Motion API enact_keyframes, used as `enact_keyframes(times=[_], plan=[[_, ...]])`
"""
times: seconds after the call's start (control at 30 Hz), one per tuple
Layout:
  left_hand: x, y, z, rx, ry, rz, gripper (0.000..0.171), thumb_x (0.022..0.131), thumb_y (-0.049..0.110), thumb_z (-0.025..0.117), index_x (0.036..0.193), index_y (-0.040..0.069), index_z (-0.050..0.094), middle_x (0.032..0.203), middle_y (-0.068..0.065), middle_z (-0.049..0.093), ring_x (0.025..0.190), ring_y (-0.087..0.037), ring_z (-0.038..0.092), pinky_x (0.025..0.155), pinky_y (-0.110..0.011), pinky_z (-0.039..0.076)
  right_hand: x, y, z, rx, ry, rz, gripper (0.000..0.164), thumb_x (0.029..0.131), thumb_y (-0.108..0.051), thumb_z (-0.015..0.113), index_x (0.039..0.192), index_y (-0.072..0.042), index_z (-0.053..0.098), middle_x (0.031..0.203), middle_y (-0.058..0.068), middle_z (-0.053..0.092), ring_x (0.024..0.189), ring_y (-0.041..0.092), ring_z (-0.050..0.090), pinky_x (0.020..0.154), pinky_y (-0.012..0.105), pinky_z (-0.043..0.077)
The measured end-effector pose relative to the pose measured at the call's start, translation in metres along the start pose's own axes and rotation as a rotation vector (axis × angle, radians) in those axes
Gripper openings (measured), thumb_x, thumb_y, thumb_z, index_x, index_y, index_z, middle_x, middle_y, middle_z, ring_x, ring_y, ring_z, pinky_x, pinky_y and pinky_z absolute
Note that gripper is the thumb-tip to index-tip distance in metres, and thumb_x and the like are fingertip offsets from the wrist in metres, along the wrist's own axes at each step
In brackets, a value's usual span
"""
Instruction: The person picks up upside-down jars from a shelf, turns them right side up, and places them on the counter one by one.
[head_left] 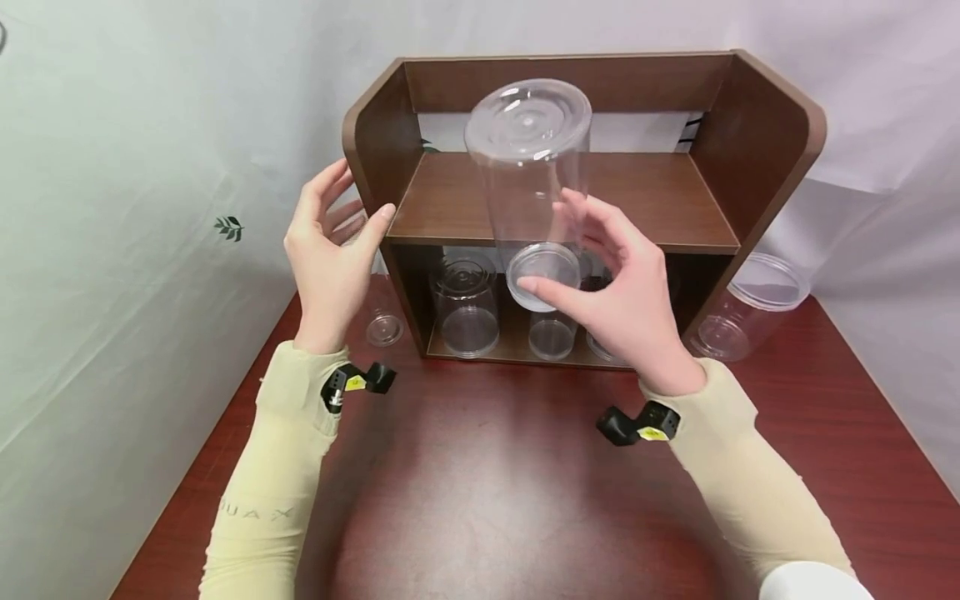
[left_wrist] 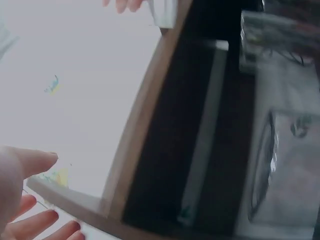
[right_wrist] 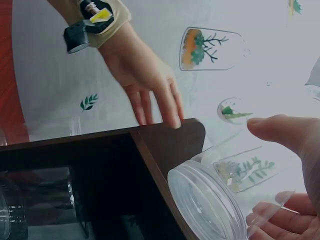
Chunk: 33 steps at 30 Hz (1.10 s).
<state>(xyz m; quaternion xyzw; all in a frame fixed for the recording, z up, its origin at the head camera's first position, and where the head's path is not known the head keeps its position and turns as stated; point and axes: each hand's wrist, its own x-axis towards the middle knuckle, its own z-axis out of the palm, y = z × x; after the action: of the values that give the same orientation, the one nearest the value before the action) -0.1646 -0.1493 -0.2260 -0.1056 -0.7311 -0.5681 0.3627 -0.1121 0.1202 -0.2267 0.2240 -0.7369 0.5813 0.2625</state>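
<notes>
Right hand (head_left: 626, 296) grips a jar (head_left: 517, 200) before the open-fronted shelf (head_left: 652, 196); left hand (head_left: 324, 267), spread, straddles the shelf's left edge.

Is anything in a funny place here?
Nothing looks spilled or broken. The left jar and right jar stand on the table outside the brown shelf, while other jars are inside, so they look a bit left out.

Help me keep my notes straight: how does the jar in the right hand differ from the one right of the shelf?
The held jar is raised in the right hand; the other jar stands on the table. The held jar is in front of the shelf; the other jar is beside it. The held jar seems inverted, ringed base uppermost; the other jar has a whitish rim uppermost. Both are clear.
</notes>
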Motion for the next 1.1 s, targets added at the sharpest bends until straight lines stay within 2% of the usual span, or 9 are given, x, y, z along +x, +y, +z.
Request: enact_keyframes(times=[0.13,0.33,0.53,0.6,0.7,0.77,0.87,1.0,1.1], plan=[[-0.012,0.021,0.001,-0.071,0.022,0.058,0.054,0.087,0.006,0.079,0.137,0.002,0.059,0.136,-0.004,0.061,0.119,-0.023,0.062,0.106,-0.036,0.047,-0.01,0.017,-0.008,-0.018,-0.016,-0.014,0.079,0.064,0.007,0.093,0.136,-0.005,0.062,0.128,0.003,0.067,0.117,0.017,0.062,0.101,0.034,0.05],[-0.03,0.033,0.001,-0.118,0.071,0.157,0.055,0.085,-0.002,0.078,0.136,-0.004,0.057,0.138,-0.007,0.058,0.127,-0.021,0.056,0.113,-0.037,0.039,-0.027,0.032,-0.018,-0.041,-0.038,-0.007,0.079,0.061,0.008,0.094,0.133,-0.006,0.065,0.132,0.003,0.065,0.114,0.019,0.063,0.102,0.033,0.049],[-0.05,0.046,0.004,-0.235,0.05,0.305,0.055,0.081,-0.006,0.077,0.131,-0.015,0.055,0.138,-0.017,0.059,0.13,-0.032,0.053,0.114,-0.048,0.036,-0.044,0.046,-0.028,-0.119,-0.088,-0.018,0.086,0.06,0.003,0.097,0.137,-0.011,0.063,0.13,-0.001,0.066,0.112,0.018,0.065,0.1,0.031,0.05],[-0.057,0.051,0.007,-0.259,0.034,0.37,0.055,0.083,0.002,0.08,0.128,-0.017,0.055,0.137,-0.021,0.059,0.131,-0.036,0.052,0.114,-0.051,0.036,-0.049,0.051,-0.031,-0.151,-0.109,-0.031,0.086,0.061,-0.001,0.098,0.139,-0.014,0.063,0.126,-0.002,0.067,0.111,0.018,0.065,0.098,0.029,0.05],[-0.069,0.058,0.012,-0.246,0.009,0.476,0.059,0.085,0.019,0.083,0.122,-0.019,0.057,0.133,-0.024,0.061,0.128,-0.042,0.054,0.111,-0.055,0.038,-0.056,0.058,-0.034,-0.204,-0.144,-0.034,0.086,0.063,-0.008,0.099,0.14,-0.019,0.062,0.121,-0.005,0.067,0.109,0.016,0.064,0.094,0.027,0.049],[-0.076,0.061,0.013,-0.22,-0.018,0.522,0.061,0.087,0.029,0.083,0.119,-0.017,0.059,0.13,-0.025,0.063,0.125,-0.043,0.056,0.108,-0.056,0.041,-0.06,0.062,-0.035,-0.235,-0.166,-0.028,0.085,0.065,-0.012,0.098,0.141,-0.021,0.062,0.119,-0.007,0.067,0.109,0.015,0.062,0.092,0.027,0.049],[-0.086,0.064,0.014,-0.205,-0.09,0.551,0.059,0.088,0.032,0.083,0.117,-0.015,0.061,0.128,-0.024,0.064,0.121,-0.042,0.059,0.103,-0.053,0.046,-0.066,0.068,-0.036,-0.262,-0.192,-0.013,0.085,0.066,-0.017,0.098,0.142,-0.024,0.061,0.12,-0.007,0.067,0.109,0.013,0.062,0.091,0.026,0.049],[-0.093,0.069,0.015,-0.2,-0.238,0.592,0.052,0.088,0.024,0.083,0.118,-0.013,0.063,0.128,-0.024,0.064,0.121,-0.039,0.06,0.101,-0.05,0.048,-0.071,0.075,-0.035,-0.278,-0.218,-0.001,0.083,0.067,-0.02,0.098,0.141,-0.025,0.061,0.123,-0.009,0.066,0.11,0.015,0.062,0.092,0.023,0.047],[-0.096,0.067,0.019,-0.153,-0.368,0.632,0.05,0.083,0.016,0.086,0.121,-0.008,0.064,0.13,-0.022,0.064,0.123,-0.036,0.058,0.105,-0.049,0.046,-0.072,0.078,-0.034,-0.296,-0.235,-0.003,0.081,0.067,-0.022,0.098,0.14,-0.023,0.062,0.126,-0.012,0.065,0.112,0.015,0.062,0.092,0.02,0.047]])
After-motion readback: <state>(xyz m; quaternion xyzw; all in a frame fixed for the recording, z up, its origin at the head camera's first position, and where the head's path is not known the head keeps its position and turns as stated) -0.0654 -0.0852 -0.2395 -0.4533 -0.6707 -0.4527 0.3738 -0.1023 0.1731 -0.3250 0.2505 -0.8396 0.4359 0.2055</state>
